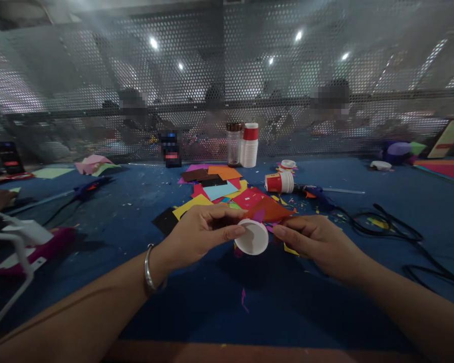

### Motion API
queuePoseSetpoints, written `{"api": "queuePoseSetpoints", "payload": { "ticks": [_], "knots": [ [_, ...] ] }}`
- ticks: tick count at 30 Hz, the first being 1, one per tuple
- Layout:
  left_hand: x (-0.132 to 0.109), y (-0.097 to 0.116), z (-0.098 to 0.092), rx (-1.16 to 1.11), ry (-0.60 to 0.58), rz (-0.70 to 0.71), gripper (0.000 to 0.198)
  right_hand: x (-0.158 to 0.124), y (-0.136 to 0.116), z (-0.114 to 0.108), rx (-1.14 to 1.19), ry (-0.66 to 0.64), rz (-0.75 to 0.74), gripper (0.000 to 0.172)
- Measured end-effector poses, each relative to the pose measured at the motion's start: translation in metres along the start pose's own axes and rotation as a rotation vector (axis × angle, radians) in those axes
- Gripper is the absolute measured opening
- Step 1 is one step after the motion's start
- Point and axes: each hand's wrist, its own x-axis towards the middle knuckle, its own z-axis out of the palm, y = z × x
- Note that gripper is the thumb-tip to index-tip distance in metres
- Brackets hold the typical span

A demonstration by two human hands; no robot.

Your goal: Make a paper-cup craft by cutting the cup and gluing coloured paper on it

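Note:
A white paper cup (252, 237) is tilted with its open mouth towards me, above the near part of the table. My left hand (202, 229) pinches its rim, thumb at the mouth and fingers behind. Purple paper (260, 212) shows just behind the cup's upper edge. To the right of the cup, my right hand (312, 237) is closed in a pinch, its fingertips close to the rim. Purple bits show by those fingertips, but whether they are held is unclear. Beyond both hands lies a pile of coloured paper sheets (221, 190).
A red-and-white cup stack (283, 182) lies beside a glue gun (318, 195) with a black cable (386, 234). Farther back stand a clear bottle (233, 146) and stacked cups (249, 148). At left are another glue gun (87, 189) and a white plug (28, 233).

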Motion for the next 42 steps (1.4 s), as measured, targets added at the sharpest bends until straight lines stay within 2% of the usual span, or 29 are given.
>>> {"api": "queuePoseSetpoints", "payload": {
  "ticks": [5,9,15,24,36,42],
  "knots": [
    [-0.002,0.0,-0.002,0.114,0.014,0.025,0.029,0.0,0.0,-0.001,-0.045,-0.011,-0.022,0.055],
    [-0.003,0.002,-0.003,0.093,0.022,0.047,0.042,0.0,-0.003,-0.002,-0.091,0.013,-0.054,0.054],
    [-0.005,0.004,-0.002,0.089,0.016,0.058,0.041,-0.001,-0.004,-0.002,-0.139,0.049,-0.082,0.052],
    [-0.006,0.008,-0.002,0.214,0.035,0.106,0.04,-0.003,-0.002,-0.002,-0.125,0.022,-0.048,0.052],
    [-0.009,0.01,0.001,0.246,0.017,0.172,0.055,-0.003,-0.003,-0.001,-0.111,0.025,-0.053,0.05],
    [-0.008,0.01,0.0,0.259,-0.002,0.156,0.046,-0.004,-0.004,-0.001,-0.141,0.041,-0.086,0.05]
  ]
}}
